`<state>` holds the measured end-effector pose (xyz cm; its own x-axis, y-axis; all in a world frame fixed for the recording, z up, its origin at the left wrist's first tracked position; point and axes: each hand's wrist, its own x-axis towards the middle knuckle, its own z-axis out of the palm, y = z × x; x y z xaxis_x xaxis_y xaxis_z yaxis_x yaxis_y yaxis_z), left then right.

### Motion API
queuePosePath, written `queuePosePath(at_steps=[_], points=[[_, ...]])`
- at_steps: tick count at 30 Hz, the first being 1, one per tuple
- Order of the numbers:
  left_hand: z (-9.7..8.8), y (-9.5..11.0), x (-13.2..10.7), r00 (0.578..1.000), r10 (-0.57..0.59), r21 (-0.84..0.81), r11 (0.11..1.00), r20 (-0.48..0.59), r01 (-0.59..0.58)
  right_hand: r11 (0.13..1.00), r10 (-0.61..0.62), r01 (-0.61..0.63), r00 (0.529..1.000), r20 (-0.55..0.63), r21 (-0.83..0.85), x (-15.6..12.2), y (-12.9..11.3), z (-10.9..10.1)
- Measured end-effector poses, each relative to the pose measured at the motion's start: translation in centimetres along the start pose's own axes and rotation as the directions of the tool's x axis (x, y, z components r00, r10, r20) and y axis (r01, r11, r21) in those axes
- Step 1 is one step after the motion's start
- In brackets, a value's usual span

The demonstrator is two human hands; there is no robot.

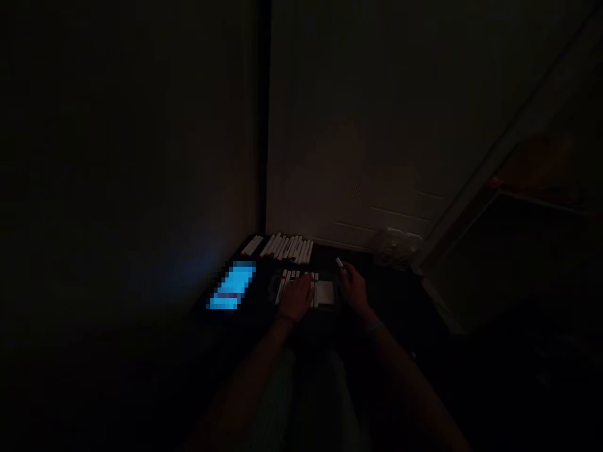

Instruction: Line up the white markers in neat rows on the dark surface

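Your R hand (354, 289): pinching 1 wht mkr (340, 263), upper end free. Your L hand (296, 296): fingers bent over boxed mkrs (288, 277); can't tell if gripping. Case (336, 296): under L hand, just L of R hand. Loose mkrs (287, 248): row beyond L hand. Lit screen (232, 285), pixelated: L of L hand.
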<state>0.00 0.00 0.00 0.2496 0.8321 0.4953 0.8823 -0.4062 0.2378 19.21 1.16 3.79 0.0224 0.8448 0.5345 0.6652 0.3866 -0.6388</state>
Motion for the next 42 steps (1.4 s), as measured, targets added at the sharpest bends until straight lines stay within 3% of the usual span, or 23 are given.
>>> queuePosePath(at_steps=[6, 9, 13, 15, 19, 25, 33, 42], points=[[0.5, -0.1, -0.1, 0.996, 0.076, -0.016, 0.997, -0.046, -0.076, 0.911, 0.154, -0.146, 0.988, 0.01, 0.386, 0.6, -0.1, 2.6], [0.3, -0.1, -0.2, 0.994, 0.087, -0.019, 0.996, -0.064, -0.088, 0.856, 0.214, -0.196, 0.977, 0.016, 0.478, 0.8, 0.0, 3.8], [0.1, -0.1, -0.2, 0.994, 0.099, -0.037, 0.994, -0.051, -0.101, 0.829, 0.335, -0.273, 0.941, -0.042, 0.489, 1.0, 0.1, 4.3], [0.2, -0.1, -0.3, 0.994, 0.096, -0.047, 0.994, -0.042, -0.098, 0.801, 0.358, -0.305, 0.934, -0.003, 0.515, 1.0, 0.2, 4.1], [0.4, 0.0, -0.4, 0.996, 0.086, -0.071, 0.994, -0.012, -0.086, 0.769, 0.34, -0.322, 0.938, 0.073, 0.552, 1.1, 0.5, 3.1], [0.5, 0.0, -0.3, 0.997, 0.05, -0.084, 0.995, 0.051, -0.046, 0.788, 0.344, -0.266, 0.938, -0.039, 0.555, 0.8, 1.2, 1.6], [0.1, 0.0, -0.2, 0.994, 0.036, -0.069, 0.997, 0.1, -0.029, 0.805, 0.282, -0.233, 0.959, -0.007, 0.545, 0.6, 0.8, 0.7], [0.2, -0.1, 0.0, 0.995, 0.042, -0.055, 0.998, 0.09, -0.038, 0.834, 0.305, -0.25, 0.952, -0.032, 0.493, 0.2, 1.2, 1.5]])
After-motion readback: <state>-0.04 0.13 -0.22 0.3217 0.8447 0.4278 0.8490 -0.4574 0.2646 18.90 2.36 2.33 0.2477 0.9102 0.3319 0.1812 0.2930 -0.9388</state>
